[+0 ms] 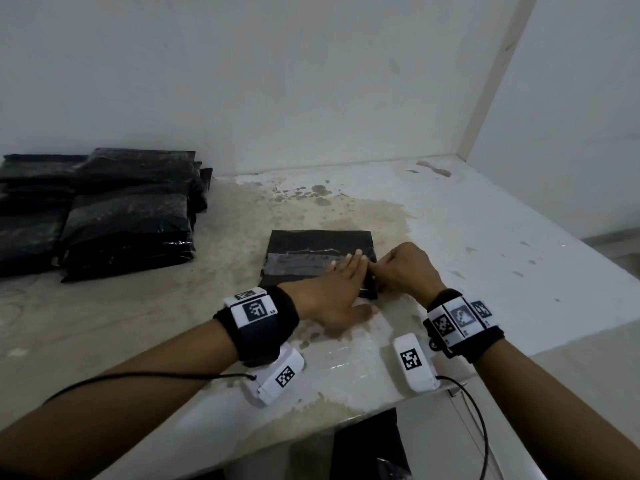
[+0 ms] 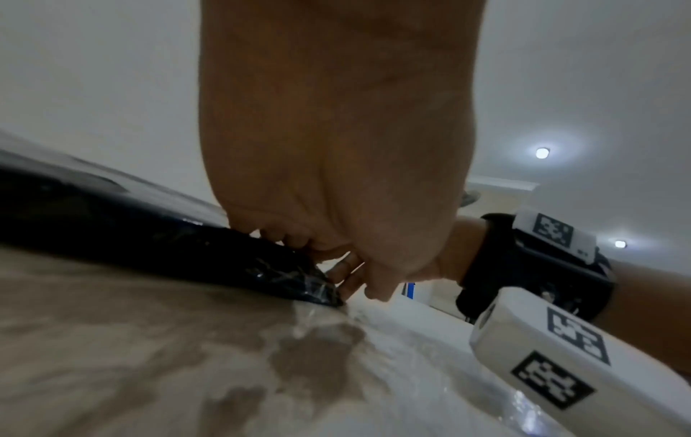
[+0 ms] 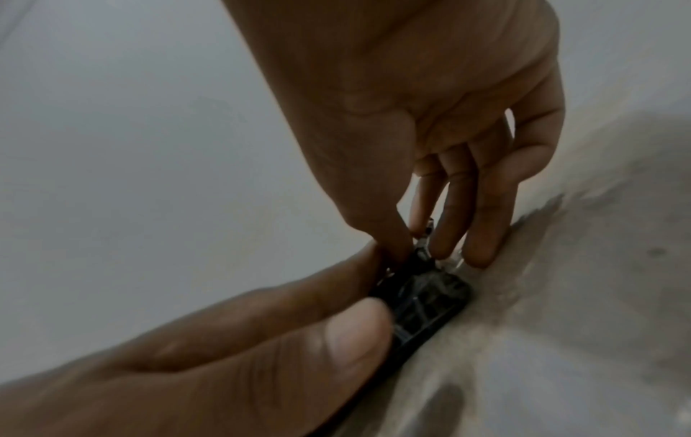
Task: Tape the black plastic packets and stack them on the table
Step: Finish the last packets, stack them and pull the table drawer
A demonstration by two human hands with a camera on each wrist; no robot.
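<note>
Flat black plastic packet (image 1: 311, 242) lies mid-frame on the stained white bench (image 1: 467, 230). My left hand (image 1: 329, 289) presses it with straight fingers; my right hand (image 1: 403, 268) pinches its right edge in a narrow grip. Stacked black packets (image 1: 128, 213) sit at the left.

No readable text, only coded square markers on wristbands (image 1: 256, 311), small print illegible

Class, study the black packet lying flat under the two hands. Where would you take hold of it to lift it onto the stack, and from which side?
Grip the black packet by its long near and far edges, coming from above with one hand on each. It lies flat on the table, too wide for one hand, and its left end is free. The left hand presses the tape strip; the right hand pinches at the right end.
</note>
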